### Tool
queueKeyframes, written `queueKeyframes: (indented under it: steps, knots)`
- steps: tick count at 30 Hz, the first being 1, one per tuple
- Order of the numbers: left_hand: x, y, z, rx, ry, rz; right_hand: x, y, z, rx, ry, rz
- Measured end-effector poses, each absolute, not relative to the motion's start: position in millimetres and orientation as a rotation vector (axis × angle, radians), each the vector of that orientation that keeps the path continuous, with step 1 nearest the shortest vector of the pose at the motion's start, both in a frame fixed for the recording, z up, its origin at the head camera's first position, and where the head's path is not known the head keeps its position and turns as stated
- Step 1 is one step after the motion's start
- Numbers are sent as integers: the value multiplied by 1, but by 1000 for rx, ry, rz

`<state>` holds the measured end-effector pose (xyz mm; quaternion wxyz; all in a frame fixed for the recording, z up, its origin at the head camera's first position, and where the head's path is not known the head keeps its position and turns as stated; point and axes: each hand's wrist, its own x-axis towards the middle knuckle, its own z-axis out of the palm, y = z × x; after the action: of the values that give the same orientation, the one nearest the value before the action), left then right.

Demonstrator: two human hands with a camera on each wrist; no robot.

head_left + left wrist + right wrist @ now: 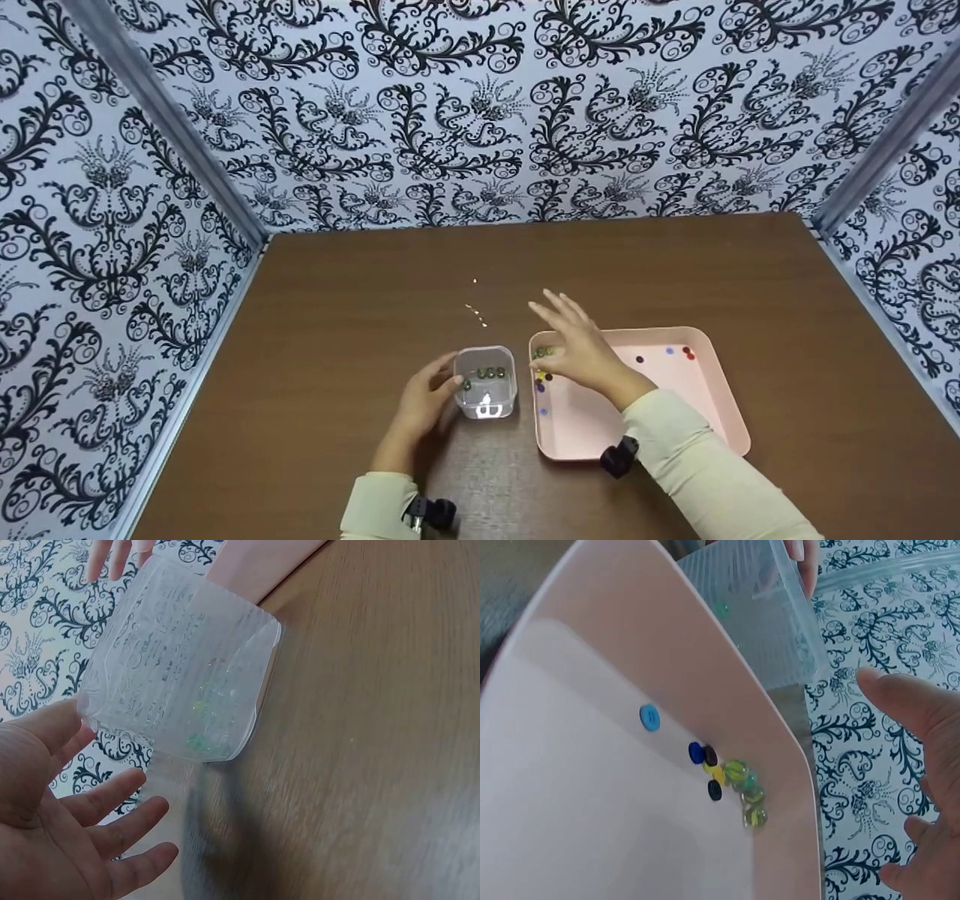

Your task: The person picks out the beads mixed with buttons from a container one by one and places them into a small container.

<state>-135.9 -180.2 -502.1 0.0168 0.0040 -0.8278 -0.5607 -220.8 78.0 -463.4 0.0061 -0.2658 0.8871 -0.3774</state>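
Observation:
A clear plastic container [486,411] with several green glass marbles [491,372] stands left of a pink tray [592,456]. My left hand [426,401] holds the container's left side between thumb and fingers; in the left wrist view the container [172,652] meets the thumb, the other fingers spread. My right hand [581,352] is over the tray's left edge, fingers extended, and nothing shows in it. In the right wrist view, marbles [754,817] lie in the tray's corner beside yellow and dark buttons [715,790], with a light blue button [650,718] apart.
Red buttons [690,355], a blue button [670,351] and a dark button [640,359] lie toward the tray's far right. The brown table [337,300] meets patterned walls [480,112] at the back and sides. Small bright spots show on the table behind the container.

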Motion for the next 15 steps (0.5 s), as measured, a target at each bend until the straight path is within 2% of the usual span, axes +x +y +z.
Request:
queueKeyframes:
  steps: [8,15]
  knots:
    - [-134,-179,-501,-8,-2522,-1817,-225,88,-469,-863,2740,-1312]
    - [-128,-173,-479,-2,-2511,-1847,-231,95,-475,-881,2774,-1349]
